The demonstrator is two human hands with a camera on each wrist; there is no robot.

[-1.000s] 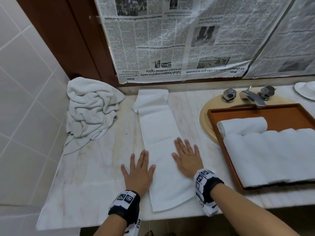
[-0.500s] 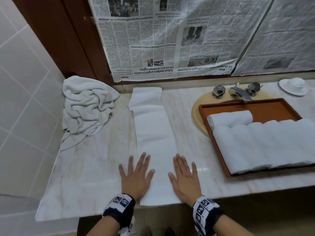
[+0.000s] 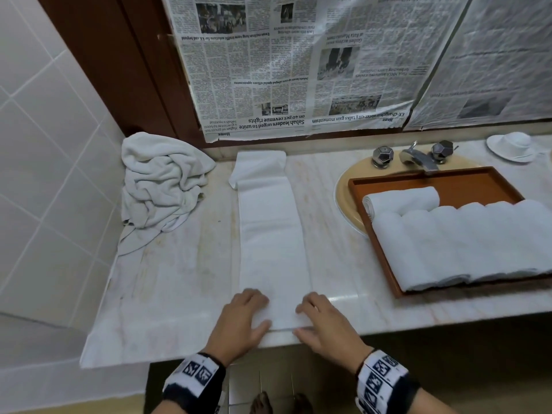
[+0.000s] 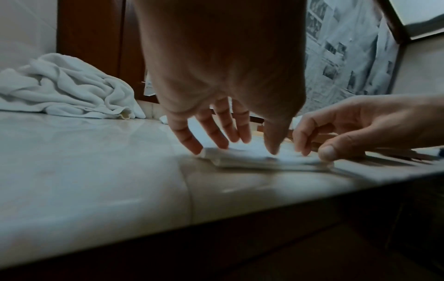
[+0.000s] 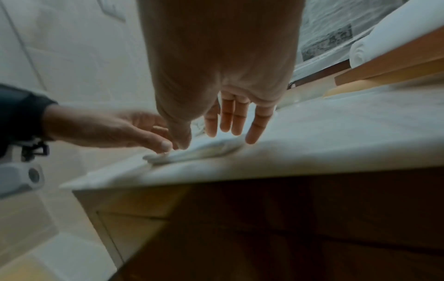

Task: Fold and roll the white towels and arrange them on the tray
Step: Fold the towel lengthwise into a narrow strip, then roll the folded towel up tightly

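A long folded white towel lies as a strip across the marble counter, running from the back wall to the front edge. My left hand and right hand sit side by side on its near end, fingers bent down and thumbs at the edge. The left wrist view shows my left hand with fingertips on the slightly lifted end of the towel. In the right wrist view my right hand does the same on the towel. The orange-brown tray holds several rolled towels.
A crumpled pile of white towels lies at the back left by the tiled wall. The tray rests over a sink with a tap. A white dish stands at the far right. Newspaper covers the wall behind.
Both hands have slid back along the towel to its near end. Their fingers went from flat and spread to bent down at the edge.
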